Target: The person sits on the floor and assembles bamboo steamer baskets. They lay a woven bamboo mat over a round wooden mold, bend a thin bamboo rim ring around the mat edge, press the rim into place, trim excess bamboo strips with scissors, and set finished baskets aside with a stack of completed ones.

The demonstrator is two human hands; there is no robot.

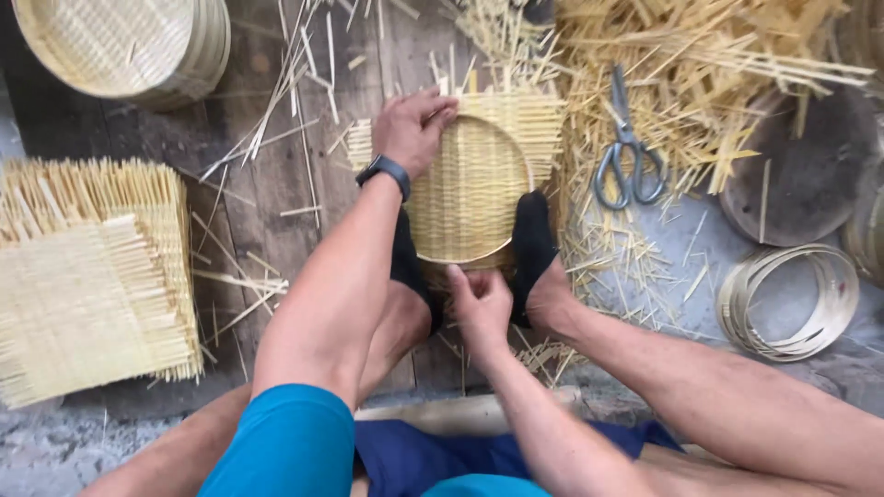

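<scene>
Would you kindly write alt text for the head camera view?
Both hands, left hand and right hand, press a round woven bamboo tray held between two black-socked feet. Scissors lie in bamboo offcuts; woven mats are stacked left.

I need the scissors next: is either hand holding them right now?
No, the scissors lie untouched on the straw, while both hands work on the woven tray.

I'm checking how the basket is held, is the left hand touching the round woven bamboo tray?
Touching. The head view shows the left hand lying flat on the far rim of the round woven bamboo tray, fingers spread over the weave.
</scene>
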